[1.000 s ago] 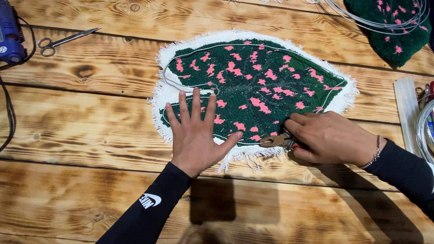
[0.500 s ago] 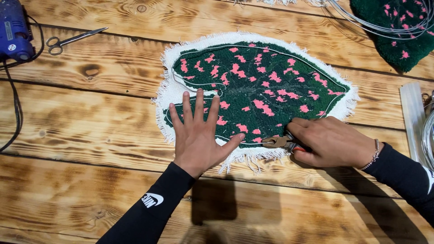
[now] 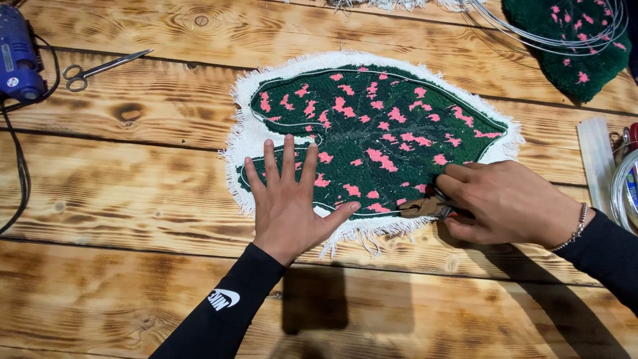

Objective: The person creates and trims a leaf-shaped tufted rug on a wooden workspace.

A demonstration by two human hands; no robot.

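Lying flat, the green rug shows pink flecks and a white fringe. The left hand presses it with fingers spread, holding nothing. The right hand is clenched around pliers beside the left thumb.

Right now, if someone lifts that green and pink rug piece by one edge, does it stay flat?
Probably not: the rug piece is tufted cloth with a frayed white border, so it would likely droop. The left hand pressed flat on it suggests it shifts easily. Unlikely to roll or break.

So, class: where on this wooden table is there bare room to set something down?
Bare planks lie along the near edge below both hands, and left of the green rug piece, between it and the black cable. The right edge is crowded: glue sticks, wire coils.
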